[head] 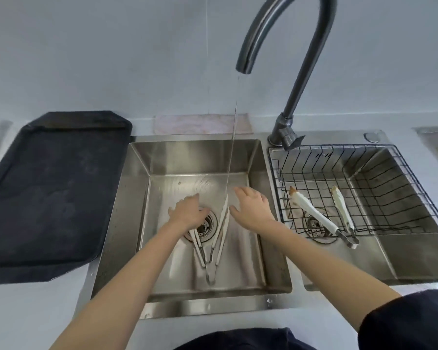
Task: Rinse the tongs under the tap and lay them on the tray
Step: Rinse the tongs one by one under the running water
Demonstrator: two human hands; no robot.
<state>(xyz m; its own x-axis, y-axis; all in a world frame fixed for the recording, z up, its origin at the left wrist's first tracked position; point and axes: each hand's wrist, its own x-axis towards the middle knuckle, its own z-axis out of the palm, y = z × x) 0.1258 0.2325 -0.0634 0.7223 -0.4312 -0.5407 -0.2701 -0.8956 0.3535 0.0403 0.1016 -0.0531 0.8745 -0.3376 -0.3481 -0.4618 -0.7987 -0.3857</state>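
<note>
White tongs lie on the floor of the left sink basin, tips pointing away from me, under a thin stream of water from the tap. My left hand hovers over the drain, fingers spread, and covers part of one white arm of the tongs. My right hand is just right of the tongs' tips with straight fingers. Neither hand grips anything. A dark tray sits on the counter left of the sink. A second pair of white tongs lies in the wire basket.
A black wire basket sits in the right sink basin. A pinkish cloth lies behind the left basin against the wall. The tap's base stands between the two basins.
</note>
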